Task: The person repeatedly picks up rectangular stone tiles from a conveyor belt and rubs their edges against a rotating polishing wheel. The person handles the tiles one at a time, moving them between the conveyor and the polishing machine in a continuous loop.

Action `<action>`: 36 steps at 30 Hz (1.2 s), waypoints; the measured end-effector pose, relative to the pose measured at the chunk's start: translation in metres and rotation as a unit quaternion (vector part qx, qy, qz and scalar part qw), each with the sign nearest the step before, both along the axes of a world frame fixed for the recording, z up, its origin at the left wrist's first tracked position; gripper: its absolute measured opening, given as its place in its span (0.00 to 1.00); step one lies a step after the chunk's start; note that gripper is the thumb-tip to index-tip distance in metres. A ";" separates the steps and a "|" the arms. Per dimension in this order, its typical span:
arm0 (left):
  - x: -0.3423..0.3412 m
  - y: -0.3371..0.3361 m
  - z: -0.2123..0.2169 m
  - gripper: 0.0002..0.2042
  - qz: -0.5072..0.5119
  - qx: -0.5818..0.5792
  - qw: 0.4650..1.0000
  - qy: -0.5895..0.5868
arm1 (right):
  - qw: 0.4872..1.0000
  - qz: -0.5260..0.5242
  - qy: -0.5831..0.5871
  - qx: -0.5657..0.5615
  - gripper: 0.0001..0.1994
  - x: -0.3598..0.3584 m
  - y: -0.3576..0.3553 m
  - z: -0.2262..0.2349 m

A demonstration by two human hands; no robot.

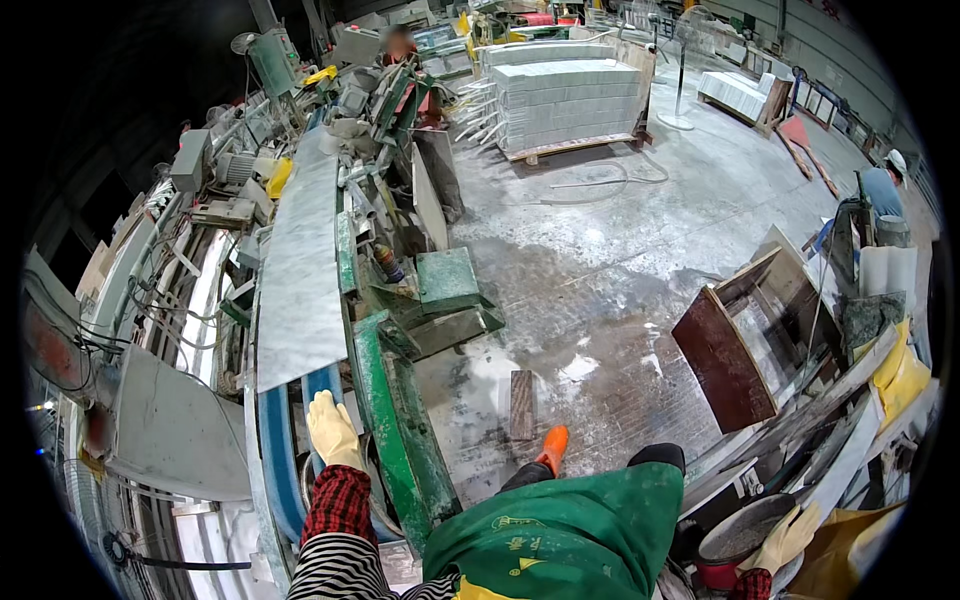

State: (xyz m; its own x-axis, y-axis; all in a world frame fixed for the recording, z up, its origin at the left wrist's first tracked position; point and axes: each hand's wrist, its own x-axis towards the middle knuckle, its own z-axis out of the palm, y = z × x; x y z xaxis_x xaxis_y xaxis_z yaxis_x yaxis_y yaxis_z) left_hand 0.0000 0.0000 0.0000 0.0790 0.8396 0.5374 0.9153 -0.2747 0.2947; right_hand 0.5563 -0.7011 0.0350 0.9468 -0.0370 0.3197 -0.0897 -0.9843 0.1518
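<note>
My left hand, in a cream rubber glove, is over the blue conveyor belt on the left. Its fingers stretch forward, just short of the near edge of a long grey-white stone slab lying on the belt. I cannot tell whether the palm touches the belt. Far to the lower right, my gloved right hand has its fingers extended beside a round bucket and a pale stone strip. Nothing shows in either hand.
A green machine frame runs along the belt's right side. On the floor lie a small block and an overturned wooden cabinet. Stacked slabs rest on a pallet farther off. Other people are at the back and far right.
</note>
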 end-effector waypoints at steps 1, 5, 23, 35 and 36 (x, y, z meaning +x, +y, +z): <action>0.005 -0.004 0.010 0.15 0.008 0.002 0.998 0.064 | 0.999 0.021 -0.025 0.012 0.27 0.002 -0.014 -0.012; 0.005 -0.010 0.015 0.15 0.008 0.019 0.991 0.129 | 0.997 0.050 -0.048 0.036 0.27 0.006 -0.018 -0.019; -0.002 0.008 0.001 0.18 0.018 -0.042 0.997 0.059 | 0.993 0.074 -0.083 0.037 0.26 -0.028 0.011 -0.006; -0.017 0.018 -0.010 0.18 0.007 0.048 0.987 0.155 | 0.993 0.071 -0.097 0.016 0.28 -0.034 0.006 -0.018; -0.005 0.018 -0.004 0.18 0.009 0.010 0.991 0.137 | 0.991 0.074 -0.110 0.021 0.28 -0.037 0.002 -0.019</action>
